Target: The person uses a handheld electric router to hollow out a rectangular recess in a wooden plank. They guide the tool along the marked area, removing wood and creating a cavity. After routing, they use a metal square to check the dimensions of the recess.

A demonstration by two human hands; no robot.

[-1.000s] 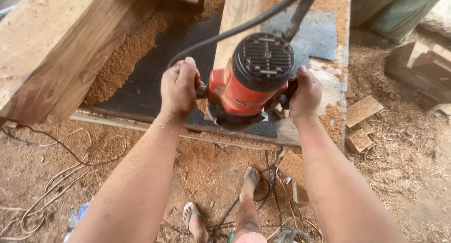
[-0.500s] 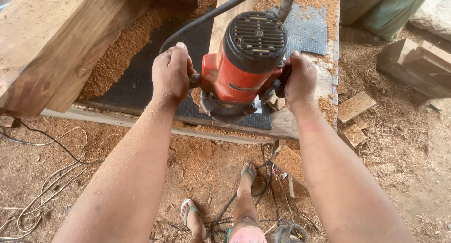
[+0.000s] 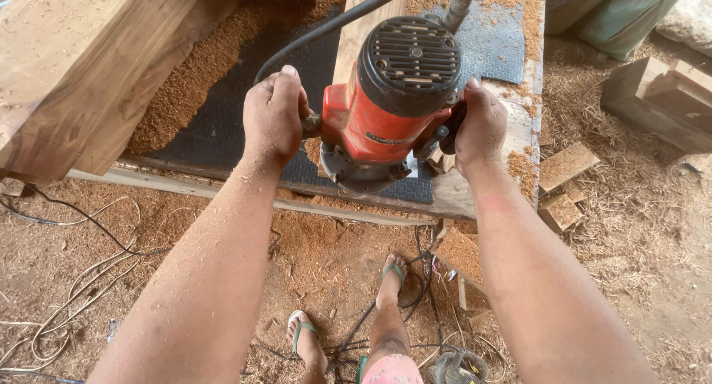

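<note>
Left hand and right hand each closed around a side handle of the red router, standing on the narrow plank between them.

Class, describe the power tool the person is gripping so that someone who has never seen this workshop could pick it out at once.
Find the workbench strewn with sawdust, with a dark rubber mat on top. On the narrow plank lying along it stands a wood router, with the left hand and right hand each closed in a grip on a side handle. Nothing else there is red with a black vented cap.
</note>
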